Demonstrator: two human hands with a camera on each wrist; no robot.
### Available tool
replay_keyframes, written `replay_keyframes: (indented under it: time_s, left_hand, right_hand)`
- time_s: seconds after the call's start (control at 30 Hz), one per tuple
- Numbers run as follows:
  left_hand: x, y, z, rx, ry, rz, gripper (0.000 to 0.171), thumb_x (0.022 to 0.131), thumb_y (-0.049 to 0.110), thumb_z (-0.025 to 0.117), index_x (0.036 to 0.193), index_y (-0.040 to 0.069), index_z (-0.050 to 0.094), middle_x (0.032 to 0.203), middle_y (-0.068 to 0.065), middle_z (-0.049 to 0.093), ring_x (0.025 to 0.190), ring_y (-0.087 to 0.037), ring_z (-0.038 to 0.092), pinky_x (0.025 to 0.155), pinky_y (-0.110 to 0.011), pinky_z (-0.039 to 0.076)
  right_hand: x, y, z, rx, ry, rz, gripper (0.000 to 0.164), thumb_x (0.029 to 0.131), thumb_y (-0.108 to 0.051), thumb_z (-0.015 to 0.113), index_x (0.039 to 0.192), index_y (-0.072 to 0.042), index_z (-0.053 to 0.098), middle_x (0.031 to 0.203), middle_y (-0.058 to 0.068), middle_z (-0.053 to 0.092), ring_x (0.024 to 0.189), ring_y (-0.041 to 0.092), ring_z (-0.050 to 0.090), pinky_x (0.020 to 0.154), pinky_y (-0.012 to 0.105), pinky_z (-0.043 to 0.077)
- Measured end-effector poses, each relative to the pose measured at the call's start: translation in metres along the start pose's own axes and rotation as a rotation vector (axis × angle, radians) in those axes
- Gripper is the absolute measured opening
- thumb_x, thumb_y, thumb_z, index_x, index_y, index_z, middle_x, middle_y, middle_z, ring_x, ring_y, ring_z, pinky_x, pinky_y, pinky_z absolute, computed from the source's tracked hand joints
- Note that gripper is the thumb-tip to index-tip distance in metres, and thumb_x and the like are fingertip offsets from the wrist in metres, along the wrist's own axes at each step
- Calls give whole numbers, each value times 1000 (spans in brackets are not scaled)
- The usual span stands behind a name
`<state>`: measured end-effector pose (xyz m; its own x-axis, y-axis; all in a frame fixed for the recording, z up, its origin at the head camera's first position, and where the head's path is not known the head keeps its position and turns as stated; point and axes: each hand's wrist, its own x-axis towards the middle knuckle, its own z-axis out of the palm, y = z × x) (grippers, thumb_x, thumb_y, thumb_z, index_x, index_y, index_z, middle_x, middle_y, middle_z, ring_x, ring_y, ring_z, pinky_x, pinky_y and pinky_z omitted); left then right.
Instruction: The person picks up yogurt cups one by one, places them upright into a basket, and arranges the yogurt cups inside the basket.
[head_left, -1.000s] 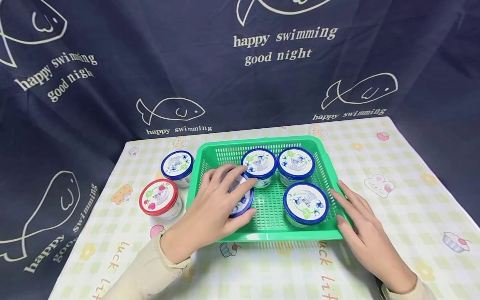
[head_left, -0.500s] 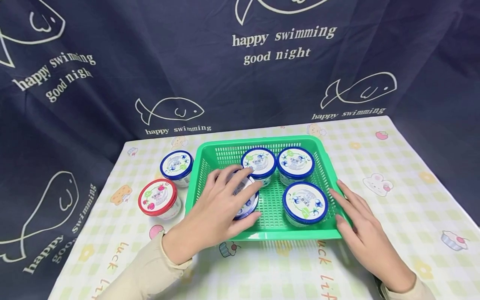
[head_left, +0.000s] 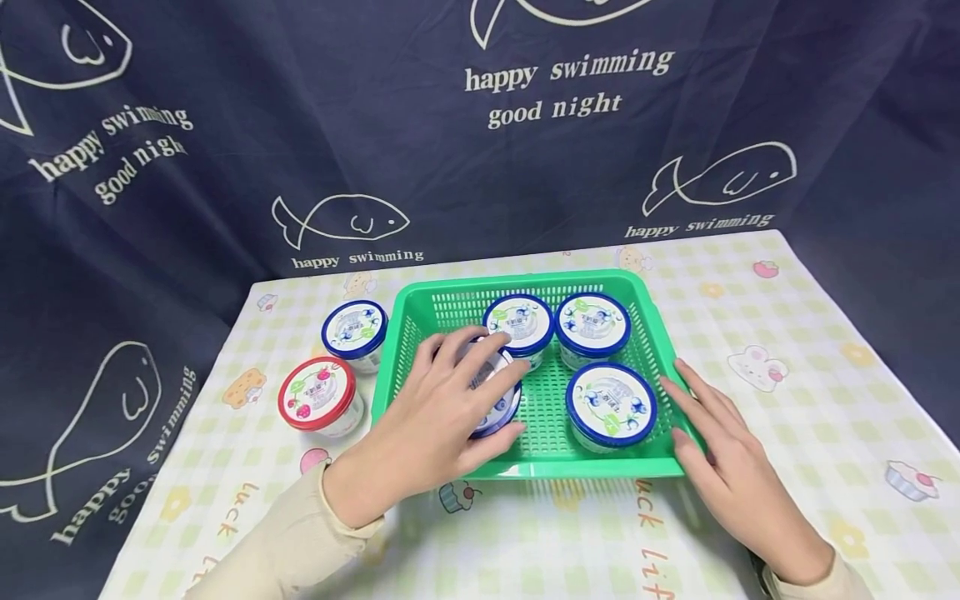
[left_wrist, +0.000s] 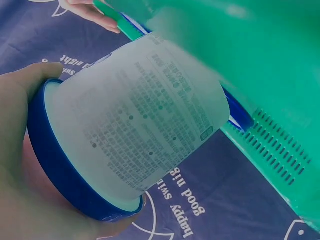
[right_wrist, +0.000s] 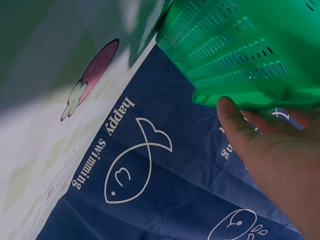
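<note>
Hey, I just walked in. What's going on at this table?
Someone's left hand is gripping a blue-lidded tub by its lid, at the left side of a green basket. Whether that tub touches the basket's bottom is hard to tell. The right hand rests against the basket's right rim. Three other blue-lidded tubs sit in the basket. On the table, left of it, stand one red-lidded tub and one more with a blue lid.
</note>
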<state>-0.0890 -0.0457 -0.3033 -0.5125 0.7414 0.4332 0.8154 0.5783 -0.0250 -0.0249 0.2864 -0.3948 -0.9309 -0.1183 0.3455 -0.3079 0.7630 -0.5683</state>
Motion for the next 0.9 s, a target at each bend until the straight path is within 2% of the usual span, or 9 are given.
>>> replay_keyframes:
  time_s: [0.23, 0.57, 0.9]
  left_hand:
    - [7, -2, -3, -13, 5, 4, 53, 93, 47, 62, 137, 16, 57, 141, -13, 50, 131, -37, 40, 101, -55, 33]
    - [14, -4, 0, -23, -36, 33, 54, 94, 47, 61, 138, 17, 56, 141, -13, 50, 132, -37, 39, 102, -54, 33]
    - [25, -3, 6, -26, -98, 78, 54, 94, 49, 62, 136, 15, 58, 140, -11, 50, 131, -34, 39, 103, -53, 34]
  right_hand:
    - [-1, 1, 0, 11, 3, 1, 58, 97, -9, 57, 152, -21, 43, 163, -1, 26, 147, 17, 25, 110, 12, 14]
    - [-2, 0, -1, 9, -2, 13, 59, 97, -9, 56, 153, -22, 42, 163, -1, 25, 148, 19, 25, 111, 14, 15]
    - [-2, -2, -3, 12, 12, -20, 58, 97, -9, 57, 152, -20, 43, 163, 1, 27, 147, 21, 27, 110, 11, 15]
